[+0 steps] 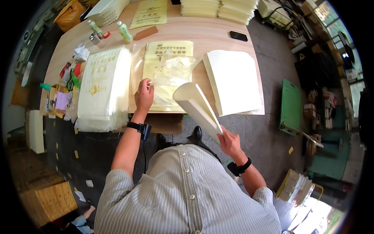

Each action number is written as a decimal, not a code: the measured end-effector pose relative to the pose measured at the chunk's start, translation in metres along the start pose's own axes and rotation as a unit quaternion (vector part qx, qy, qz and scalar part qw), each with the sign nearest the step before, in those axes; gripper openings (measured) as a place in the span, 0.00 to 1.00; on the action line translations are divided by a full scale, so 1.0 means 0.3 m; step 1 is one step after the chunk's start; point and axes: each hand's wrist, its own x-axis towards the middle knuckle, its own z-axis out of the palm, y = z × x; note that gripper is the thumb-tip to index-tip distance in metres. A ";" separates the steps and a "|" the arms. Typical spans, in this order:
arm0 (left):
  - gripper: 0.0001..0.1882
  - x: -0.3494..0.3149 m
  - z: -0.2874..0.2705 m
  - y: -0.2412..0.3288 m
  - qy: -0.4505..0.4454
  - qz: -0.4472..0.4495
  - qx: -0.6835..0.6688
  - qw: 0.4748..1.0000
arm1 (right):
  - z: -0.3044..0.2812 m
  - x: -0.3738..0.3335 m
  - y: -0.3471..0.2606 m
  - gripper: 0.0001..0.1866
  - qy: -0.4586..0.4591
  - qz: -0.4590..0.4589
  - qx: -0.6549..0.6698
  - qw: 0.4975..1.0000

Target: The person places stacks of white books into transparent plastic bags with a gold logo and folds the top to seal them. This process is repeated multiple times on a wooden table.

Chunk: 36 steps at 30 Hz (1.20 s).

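Note:
My right hand [230,143] grips the lower end of a bent stack of cream sheets [198,107], its far end curling up over the table's front edge. My left hand [144,96] has its fingers curled at the left edge of a crumpled clear plastic bag [171,76]. Beneath the bag lie flat yellow printed bags [168,50]. Left of that hand is a thick pile of whitish printed plastic bags [103,84], hanging slightly over the table's front edge. A fanned stack of white sheets [233,82] lies to the right.
On the wooden table [187,33] are a black phone [238,36], two bottles, including a green-labelled bottle [124,32], and a brown block [145,33]. Tall cream stacks [218,8] stand at the back. Clutter fills the left edge. A green platform cart [290,107] stands right.

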 end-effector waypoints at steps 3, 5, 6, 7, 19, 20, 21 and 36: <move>0.11 0.042 -0.024 0.085 -0.048 0.009 -0.107 0.993 | 0.126 -0.025 -0.088 0.20 -0.020 0.034 -0.069 0.997; 0.11 0.050 -0.033 0.120 -0.074 0.030 -0.154 0.985 | 0.199 -0.049 -0.138 0.20 -0.016 0.063 -0.084 0.994; 0.11 0.049 -0.042 0.142 -0.091 0.052 -0.176 0.979 | 0.234 -0.065 -0.165 0.19 -0.024 0.094 -0.092 0.991; 0.11 0.041 -0.055 0.157 -0.107 0.073 -0.197 0.972 | 0.262 -0.072 -0.200 0.18 -0.031 0.124 -0.099 0.987; 0.14 -0.249 -0.133 0.313 -0.249 0.208 -0.287 0.901 | 0.507 0.139 -0.242 0.08 0.094 0.275 -0.055 0.955; 0.14 -0.275 -0.144 0.317 -0.260 0.201 -0.301 0.895 | 0.506 0.162 -0.220 0.08 0.122 0.274 0.009 0.954; 0.17 -0.294 -0.156 0.311 -0.291 0.197 -0.344 0.871 | 0.503 0.202 -0.213 0.07 0.150 0.270 0.076 0.948; 0.47 -0.059 -0.092 0.199 -0.147 -0.052 -0.607 0.779 | 0.399 0.414 -0.362 0.16 0.157 0.106 0.069 0.979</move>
